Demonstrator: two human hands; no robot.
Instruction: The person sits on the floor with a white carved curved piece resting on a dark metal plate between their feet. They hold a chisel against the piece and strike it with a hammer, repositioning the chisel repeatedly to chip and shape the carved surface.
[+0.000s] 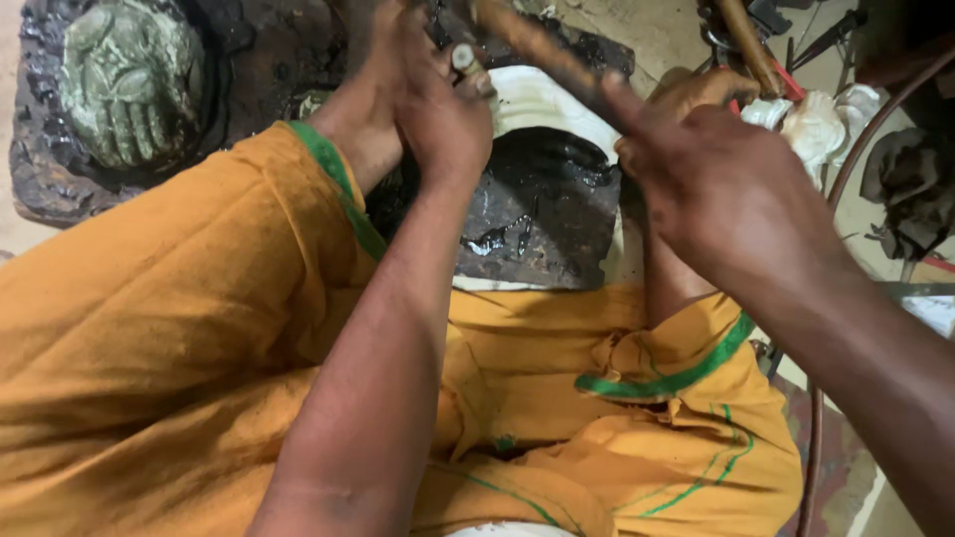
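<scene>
My left hand (438, 104) is closed around a thin metal punch (464, 56), whose blunt top sticks out above the fingers. Its tip is hidden behind the hand. My right hand (726, 189) grips the wooden handle of a hammer (557, 60), which slants up to the left toward the punch; the hammer head is out of view. Both hands hover over a black, shiny pitch block (547, 199) with a white rim (542, 99), set between my bare feet. Orange cloth with a green border (149, 328) covers my legs.
At the upper left, a greenish metal relief piece (129, 80) lies embedded in another dark pitch slab (259, 60). A crumpled white cloth (821, 124), a wooden tool handle (746, 45) and several metal tools lie at the upper right. A thin curved rod (846, 169) runs down the right side.
</scene>
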